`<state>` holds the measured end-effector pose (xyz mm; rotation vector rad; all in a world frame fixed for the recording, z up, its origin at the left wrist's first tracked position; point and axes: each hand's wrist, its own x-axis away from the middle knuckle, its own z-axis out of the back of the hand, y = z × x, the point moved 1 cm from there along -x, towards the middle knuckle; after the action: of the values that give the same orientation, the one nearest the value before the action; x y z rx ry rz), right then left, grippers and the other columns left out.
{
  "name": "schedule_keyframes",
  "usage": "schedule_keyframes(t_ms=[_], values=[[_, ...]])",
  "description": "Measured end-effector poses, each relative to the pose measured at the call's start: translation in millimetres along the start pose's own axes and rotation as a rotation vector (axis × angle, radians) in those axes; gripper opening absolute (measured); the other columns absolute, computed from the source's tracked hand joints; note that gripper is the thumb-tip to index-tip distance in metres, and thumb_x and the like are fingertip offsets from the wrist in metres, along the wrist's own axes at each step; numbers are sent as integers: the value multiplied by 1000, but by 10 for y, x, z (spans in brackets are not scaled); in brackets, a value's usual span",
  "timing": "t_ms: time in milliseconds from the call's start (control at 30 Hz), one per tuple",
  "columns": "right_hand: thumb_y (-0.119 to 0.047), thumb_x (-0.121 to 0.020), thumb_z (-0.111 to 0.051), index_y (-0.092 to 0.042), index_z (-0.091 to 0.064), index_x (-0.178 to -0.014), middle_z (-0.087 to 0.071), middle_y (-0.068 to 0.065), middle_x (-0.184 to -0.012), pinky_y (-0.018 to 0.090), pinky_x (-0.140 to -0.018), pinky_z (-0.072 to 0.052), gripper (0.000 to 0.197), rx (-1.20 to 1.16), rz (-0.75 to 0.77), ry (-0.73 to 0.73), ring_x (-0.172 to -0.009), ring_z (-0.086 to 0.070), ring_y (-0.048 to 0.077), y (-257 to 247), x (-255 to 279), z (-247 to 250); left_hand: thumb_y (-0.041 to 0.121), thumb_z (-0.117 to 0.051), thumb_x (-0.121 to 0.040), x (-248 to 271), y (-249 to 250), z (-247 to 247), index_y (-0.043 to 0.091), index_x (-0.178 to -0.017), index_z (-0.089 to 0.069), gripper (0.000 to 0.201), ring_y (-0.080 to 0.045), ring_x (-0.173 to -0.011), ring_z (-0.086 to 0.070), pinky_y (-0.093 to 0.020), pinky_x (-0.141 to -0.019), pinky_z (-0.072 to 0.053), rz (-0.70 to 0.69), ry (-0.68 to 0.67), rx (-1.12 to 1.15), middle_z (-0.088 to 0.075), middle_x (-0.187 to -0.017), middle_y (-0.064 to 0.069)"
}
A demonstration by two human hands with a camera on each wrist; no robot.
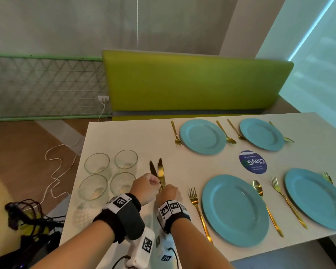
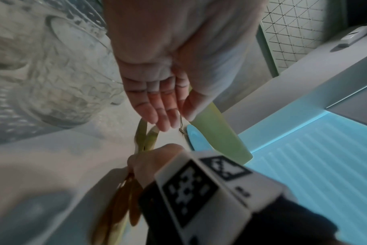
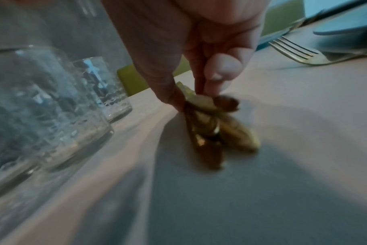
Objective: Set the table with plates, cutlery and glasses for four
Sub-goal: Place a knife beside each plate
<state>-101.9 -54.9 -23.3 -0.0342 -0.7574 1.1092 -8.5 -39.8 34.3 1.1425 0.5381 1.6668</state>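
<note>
Glasses (image 1: 110, 175): four stand grouped at the left end of the table (image 1: 182, 158), close by your left wrist. None has reached a place setting yet.
Left hand (image 1: 145, 188): your fingers curl over the knives, and it looks as if you pinch one, though the head view does not settle this. The wrist view is blurred.
Knives (image 1: 159, 172): a gold bundle lies between the glasses and the nearest plate (image 1: 235, 209), blades pointing away from you. How many there are, you cannot tell.
Right hand (image 1: 168, 194): thumb and fingers are clamped on the knife handles at their near end; the right wrist view shows the pinch.
Risk, glasses: I judge that swinging your left elbow outward as you lift could knock a glass over.
Risk, knives: the smooth handles overlap, so a loose pinch may let one slip and clatter onto the nearest fork (image 1: 199, 212).
Place settings: four plates already have forks and spoons beside them; knives are missing.
</note>
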Motion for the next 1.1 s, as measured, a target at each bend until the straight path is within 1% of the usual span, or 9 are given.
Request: schedule_keyframes(t_ms=[67, 233, 400, 533, 633, 767, 867, 1000, 1100], values=[[-20, -88, -59, -13, -61, -80, -69, 6, -103, 23, -67, -44, 11, -22, -26, -17, -92, -66, 20, 37, -31, 19, 15, -57, -89, -28, 4, -11, 25, -83, -54, 12, -18, -88, -60, -27, -77, -46, 10, -3, -1, -57, -88, 3], [-18, -83, -63, -12, -65, -83, -67, 8, -90, 25, -68, -47, 6, -15, -51, -32, -90, -66, 21, 51, -70, 63, 15, -56, -89, -57, -2, -42, 26, -78, -51, 16, -18, -77, -60, -26, -71, -46, 43, -19, 8, -56, -81, 5], [-23, -80, -69, -17, -42, -59, -45, -2, -59, 21, -58, -46, 35, -32, -97, -85, -73, -55, 16, 103, -83, 107, 17, -56, -89, -71, -29, -97, 26, -80, -50, 14, -20, -81, -61, -30, -80, -49, 76, -41, -14, -57, -79, 7], [-24, -79, -72, -15, -44, -57, -45, -1, -58, 20, -43, -35, 36, -55, -103, -103, -58, -49, 13, 171, -77, 143, 19, -56, -88, -93, -60, -168, 28, -75, -48, 18, -19, -78, -61, -30, -79, -49, 114, -71, -30, -59, -81, 5], [-24, -78, -73, -14, -44, -58, -46, -1, -57, 21, -51, -42, 37, -53, -111, -101, -49, -45, 8, 196, -114, 148, 21, -56, -89, -105, -68, -226, 26, -78, -50, 14, -19, -81, -61, -29, -82, -49, 118, -107, -80, -63, -91, -1], [-26, -76, -73, -10, -49, -60, -56, 2, -68, 23, -54, -43, 33, -73, -56, -112, -66, -55, 16, 288, -135, 241, 23, -54, -91, -117, -28, -244, 23, -70, -53, 21, -23, -88, -62, -33, -89, -52, 124, -138, -126, -63, -90, -6], [-26, -75, -71, -7, -67, -75, -61, 3, -72, 25, -57, -50, 19, -194, 5, -137, -66, -58, 16, 329, -112, 395, 30, -50, -93, -135, 9, -255, 14, -92, -60, 19, -26, -100, -64, -37, -95, -51, 141, -145, -107, -64, -95, -8], [-13, -76, -68, -13, -58, -53, -51, 5, -54, 24, -48, -39, 26, -509, 119, -208, -45, -42, 13, 320, -1, 585, 34, -38, -99, -115, 73, -333, 3, -115, -57, 40, -29, -98, -61, -38, -86, -50, 164, -229, 111, -63, -113, -20], [-1, -78, -65, -10, -57, -52, -47, 1, -41, 21, -40, -33, 28, -689, 166, -237, -38, -39, 11, 320, 134, 675, 30, -29, -101, -5, 161, -385, 10, -108, -53, 32, -27, -82, -63, -35, -73, -52, 200, -312, 427, -63, -88, -16]])
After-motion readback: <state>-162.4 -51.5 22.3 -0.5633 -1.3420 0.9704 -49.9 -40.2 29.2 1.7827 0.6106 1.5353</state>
